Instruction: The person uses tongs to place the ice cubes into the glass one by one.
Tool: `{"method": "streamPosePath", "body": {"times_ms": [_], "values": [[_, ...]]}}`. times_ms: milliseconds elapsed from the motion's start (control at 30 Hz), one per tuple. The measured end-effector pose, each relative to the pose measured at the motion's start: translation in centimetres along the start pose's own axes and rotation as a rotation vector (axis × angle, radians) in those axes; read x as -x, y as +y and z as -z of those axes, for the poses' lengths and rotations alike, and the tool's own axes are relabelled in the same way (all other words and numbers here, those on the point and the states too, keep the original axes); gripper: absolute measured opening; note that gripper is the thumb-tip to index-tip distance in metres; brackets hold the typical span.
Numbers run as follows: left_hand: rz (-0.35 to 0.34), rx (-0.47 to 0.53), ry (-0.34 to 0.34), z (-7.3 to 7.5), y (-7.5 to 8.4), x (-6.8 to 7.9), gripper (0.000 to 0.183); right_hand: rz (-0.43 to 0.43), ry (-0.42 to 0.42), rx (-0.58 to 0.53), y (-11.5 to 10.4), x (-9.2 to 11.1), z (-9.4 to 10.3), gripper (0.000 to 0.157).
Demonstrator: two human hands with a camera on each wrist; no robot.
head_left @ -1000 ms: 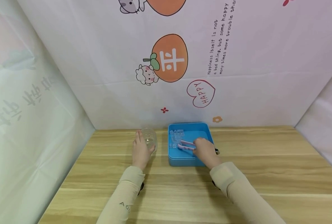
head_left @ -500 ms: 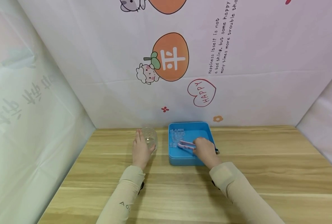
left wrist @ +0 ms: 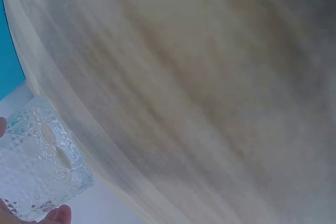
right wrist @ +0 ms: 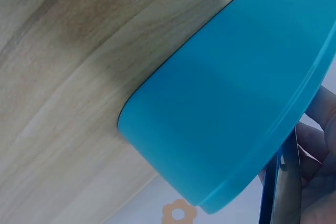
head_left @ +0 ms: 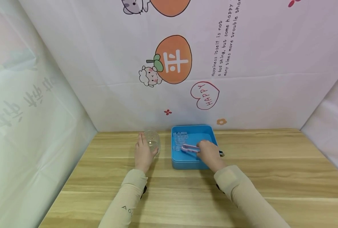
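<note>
- Left of the blue box (head_left: 183, 165), head view: clear cup (head_left: 155, 138) is standing just apart from it on the wood-grain table (head_left: 172, 196); left hand (head_left: 143, 155) is holding the cup, fingers curling along one side, thumb opposing.
- Same view, inside the box: small clear cubes (head_left: 181, 138) are lying clustered along the left side. Right hand (head_left: 210, 155), over the box's right side, is gripping the pink tongs (head_left: 190, 148); tips are pointing left, nearly together, beside the cubes. Cannot tell whether they are pinching one.
- Handling (judged): tongs are probably behaving as light and springy, best squeezed mid-arm; cubes as hard and slippery, wanting opposite flat faces; cup as rigid, possibly fragile, best steadied round its body.
- Left wrist view: cup is showing diamond-cut relief and smooth oval facets; fingertips (left wrist: 63, 214) are pressing its side. Box edge is appearing beyond it.
- Right wrist view: box wall is looking smooth, rounded at the corner, lipped at the rim. Past that rim, fingers are wrapping the tongs, whose narrow, metallic-looking end is protruding; tips hidden.
</note>
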State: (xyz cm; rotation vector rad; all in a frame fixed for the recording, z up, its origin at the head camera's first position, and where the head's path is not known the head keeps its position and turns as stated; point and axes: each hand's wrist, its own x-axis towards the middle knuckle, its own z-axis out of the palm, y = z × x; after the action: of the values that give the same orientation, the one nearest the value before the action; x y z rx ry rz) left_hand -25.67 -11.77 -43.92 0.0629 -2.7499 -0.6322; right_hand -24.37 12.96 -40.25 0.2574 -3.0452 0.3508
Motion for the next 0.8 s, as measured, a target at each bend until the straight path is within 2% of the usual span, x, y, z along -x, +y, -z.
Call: {"method": "streamPosePath", "body": {"times_ms": [500, 800], "values": [[0.000, -0.020, -0.018, -0.1, -0.1, 0.0, 0.097, 0.021, 0.019, -0.041, 0.6, 0.7, 1.4, 0.026], [0.007, -0.007, -0.044, -0.1, -0.1, 0.1, 0.097, 0.040, 0.082, -0.075, 1.1, 0.7, 2.2, 0.025]]}}
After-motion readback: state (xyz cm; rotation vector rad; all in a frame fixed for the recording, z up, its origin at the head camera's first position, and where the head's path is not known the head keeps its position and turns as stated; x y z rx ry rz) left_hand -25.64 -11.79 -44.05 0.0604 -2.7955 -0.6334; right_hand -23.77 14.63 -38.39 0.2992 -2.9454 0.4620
